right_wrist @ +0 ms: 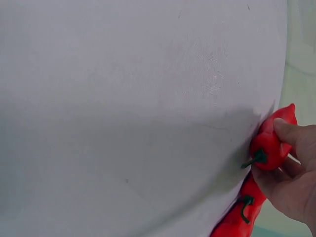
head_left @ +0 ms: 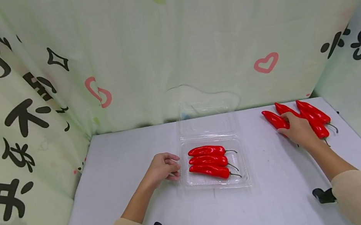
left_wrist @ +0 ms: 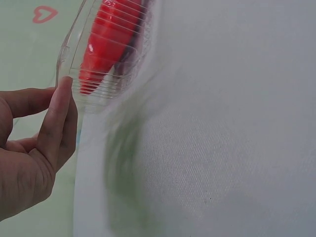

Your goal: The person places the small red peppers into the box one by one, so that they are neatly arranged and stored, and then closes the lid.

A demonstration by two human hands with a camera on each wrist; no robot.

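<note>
A clear plastic clamshell box [head_left: 183, 166] stands with its lid up on the white table, and three red peppers [head_left: 207, 160] with green stems lie side by side in it. At the box's left edge, my left hand [head_left: 164, 168] pinches the rim between thumb and fingers, as the left wrist view shows. Over at the right, my right hand [head_left: 298, 130] grips a red pepper [right_wrist: 269, 145] at the left of a small group. Other red peppers [head_left: 313, 111] lie beside and beyond that hand, partly covered by it.
The clear lid [head_left: 208, 125] leans up at the table's back edge. Behind and at both sides hangs a pale green printed curtain [head_left: 123, 58]. White tabletop [head_left: 267, 177] lies between the box and the loose peppers.
</note>
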